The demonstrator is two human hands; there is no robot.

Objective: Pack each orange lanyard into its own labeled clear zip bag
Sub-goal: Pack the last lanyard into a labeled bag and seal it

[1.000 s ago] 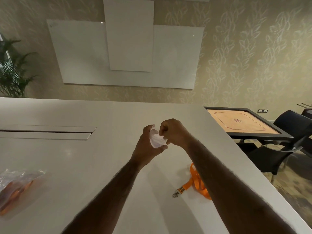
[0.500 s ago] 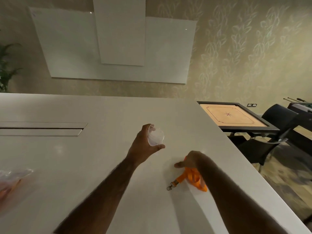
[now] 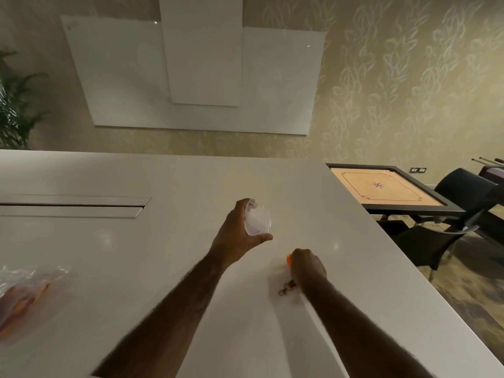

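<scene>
Closing right hand (image 3: 306, 266) over lanyard (image 3: 288, 260); left hand (image 3: 234, 233) still holding bag (image 3: 257, 221)

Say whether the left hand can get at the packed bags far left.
Probably yes: only bare white tabletop separates the left hand from packed clear bags, though its grip holds a clear zip bag.

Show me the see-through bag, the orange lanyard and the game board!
clear bag (image 3: 257, 221): head view, its crumpled middle, in the left hand (image 3: 237, 233).
orange lanyard (image 3: 289, 260): head view, orange bit peeking past the right hand (image 3: 308, 266).
game board (image 3: 381, 188): head view, its wooden playing surface.
</scene>
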